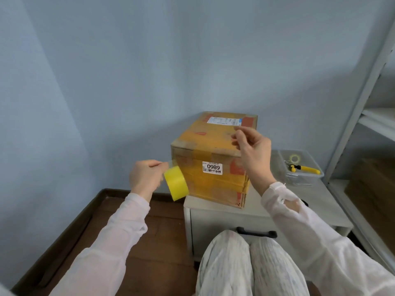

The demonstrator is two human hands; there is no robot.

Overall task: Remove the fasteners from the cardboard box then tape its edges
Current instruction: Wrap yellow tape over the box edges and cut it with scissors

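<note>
While my left hand [145,178] grips the yellow tape roll [176,184] just beside the cardboard box [213,146] on the white cabinet [213,223], my right hand [252,146] pinches the clear strip [172,163] by its end, up over the box top.

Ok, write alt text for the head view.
A left hand grips a yellow tape roll while the right hand pinches its free end before a cardboard box on a white cabinet. A clear bin holding a yellow-handled tool sits beside the box.
</note>
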